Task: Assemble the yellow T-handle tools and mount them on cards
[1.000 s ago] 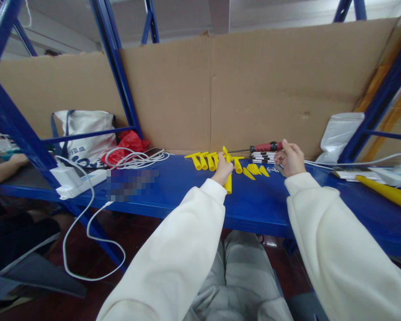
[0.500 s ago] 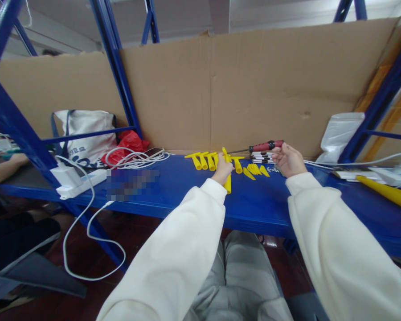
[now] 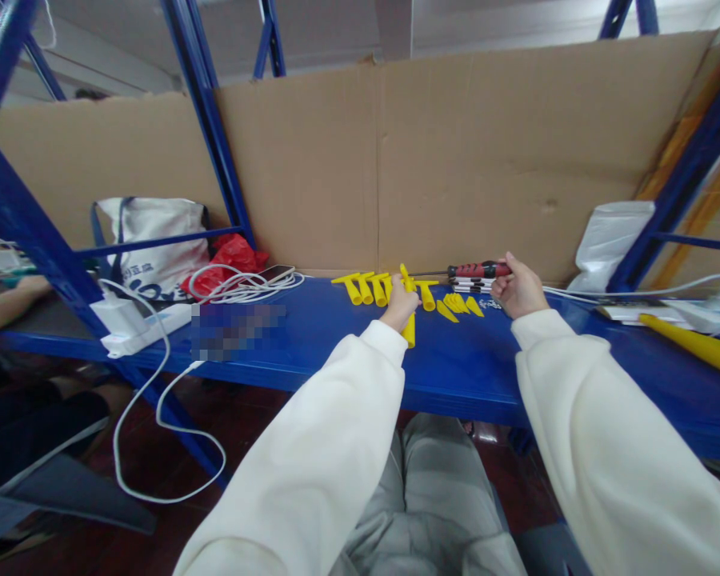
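Observation:
My left hand (image 3: 402,304) is closed around a yellow plastic T-shaped part (image 3: 410,332), whose tube end sticks out below my fingers. In my right hand (image 3: 521,288) is a screwdriver (image 3: 478,270) with a red and black handle, gripped near the handle's end. Its thin shaft points left at the upper end of the held part; the exact contact of the tip cannot be made out. Several like yellow T-shaped parts (image 3: 353,290) lie in a row beside my left hand. Small yellow blade-shaped pieces (image 3: 456,304) lie between my hands.
Behind the blue table (image 3: 336,352) stands a cardboard panel (image 3: 456,160). White cables (image 3: 246,284), a red bag (image 3: 234,258) and a power strip (image 3: 150,328) are on the left. Pens (image 3: 471,285) lie beyond the pieces; a long yellow object (image 3: 696,348) is at right. A co-worker's arm (image 3: 18,300) shows far left.
The screwdriver's handle has dropped slightly at its right end, and my right hand's fingers have shifted and curled more on it. My left hand and the yellow part stay in place.

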A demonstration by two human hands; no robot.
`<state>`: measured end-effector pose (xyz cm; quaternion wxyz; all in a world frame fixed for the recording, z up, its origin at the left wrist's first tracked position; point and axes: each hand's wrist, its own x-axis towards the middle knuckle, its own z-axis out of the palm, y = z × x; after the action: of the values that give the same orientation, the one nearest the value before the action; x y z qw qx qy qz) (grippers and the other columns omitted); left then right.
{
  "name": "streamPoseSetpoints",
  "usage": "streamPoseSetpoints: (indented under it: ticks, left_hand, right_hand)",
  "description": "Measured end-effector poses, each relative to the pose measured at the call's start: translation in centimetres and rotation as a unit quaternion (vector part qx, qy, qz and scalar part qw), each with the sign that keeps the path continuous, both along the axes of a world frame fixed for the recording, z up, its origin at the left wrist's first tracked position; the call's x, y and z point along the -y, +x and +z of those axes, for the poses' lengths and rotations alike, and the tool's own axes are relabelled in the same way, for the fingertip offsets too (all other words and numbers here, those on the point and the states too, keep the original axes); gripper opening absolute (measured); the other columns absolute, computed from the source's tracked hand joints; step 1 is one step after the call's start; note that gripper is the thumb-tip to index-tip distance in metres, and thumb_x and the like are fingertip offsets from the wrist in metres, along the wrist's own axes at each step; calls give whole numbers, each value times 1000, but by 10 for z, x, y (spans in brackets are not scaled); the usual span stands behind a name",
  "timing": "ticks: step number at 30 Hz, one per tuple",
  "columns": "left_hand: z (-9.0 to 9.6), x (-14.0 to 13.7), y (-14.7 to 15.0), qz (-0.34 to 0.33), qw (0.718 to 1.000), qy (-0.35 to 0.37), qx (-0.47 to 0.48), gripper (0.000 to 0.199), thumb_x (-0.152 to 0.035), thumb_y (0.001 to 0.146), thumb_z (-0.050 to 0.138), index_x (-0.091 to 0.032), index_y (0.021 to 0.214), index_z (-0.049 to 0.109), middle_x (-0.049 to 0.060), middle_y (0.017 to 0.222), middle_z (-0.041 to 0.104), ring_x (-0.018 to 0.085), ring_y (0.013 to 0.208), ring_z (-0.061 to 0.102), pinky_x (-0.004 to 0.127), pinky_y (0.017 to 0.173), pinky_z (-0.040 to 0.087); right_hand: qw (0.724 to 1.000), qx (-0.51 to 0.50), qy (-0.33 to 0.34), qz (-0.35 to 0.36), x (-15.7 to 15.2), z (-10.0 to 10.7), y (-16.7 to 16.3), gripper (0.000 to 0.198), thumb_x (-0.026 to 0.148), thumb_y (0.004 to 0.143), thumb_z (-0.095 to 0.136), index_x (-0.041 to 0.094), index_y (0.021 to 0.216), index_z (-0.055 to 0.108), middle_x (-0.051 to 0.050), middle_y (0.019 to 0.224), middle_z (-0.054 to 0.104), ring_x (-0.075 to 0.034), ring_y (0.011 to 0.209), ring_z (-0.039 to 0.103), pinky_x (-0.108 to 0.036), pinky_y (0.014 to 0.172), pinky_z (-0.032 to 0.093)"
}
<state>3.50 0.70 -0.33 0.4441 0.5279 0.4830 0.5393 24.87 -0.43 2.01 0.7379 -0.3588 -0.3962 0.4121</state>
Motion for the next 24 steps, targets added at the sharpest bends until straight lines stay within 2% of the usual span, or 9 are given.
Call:
streamPoseSetpoints:
  ticks: [4,9,12,18,24]
  left_hand:
    - [0,-1,0,1,1000,0,10,59,4,80,52,-22,132,45,5,106,65,12,79,65,22,66,50]
    - [-1,-1,0,1,1000,0,3,61,2,80,52,-22,136,42,6,109,66,12,82,65,19,63,48]
    - [-1,-1,0,3,1000,1,-2,62,3,80,51,-21,137,42,7,111,66,13,82,66,20,62,47]
    - [-1,-2,-1,0,1000,0,-6,60,2,81,51,-22,136,43,8,114,66,14,85,67,19,63,48]
    - [-2,-3,1,1,1000,-2,-4,56,0,82,55,-21,132,45,7,108,65,13,81,66,20,64,50]
  right_hand:
    - [1000,12,14,18,4,2,-1,42,57,77,81,23,77,56,9,46,40,-7,36,39,-18,33,33]
    - [1000,-4,9,26,9,6,-4,35,44,84,78,22,75,52,5,56,56,-7,40,47,-17,36,39]
    - [1000,4,14,28,9,5,-4,34,40,84,79,21,75,52,4,59,60,-8,41,49,-18,37,41]
    - [1000,-1,30,11,0,0,1,44,47,72,88,23,73,50,6,55,53,-8,40,47,-20,34,37]
    - [1000,-12,5,10,-5,-2,4,42,49,73,84,23,71,51,7,46,42,-9,38,43,-21,33,34]
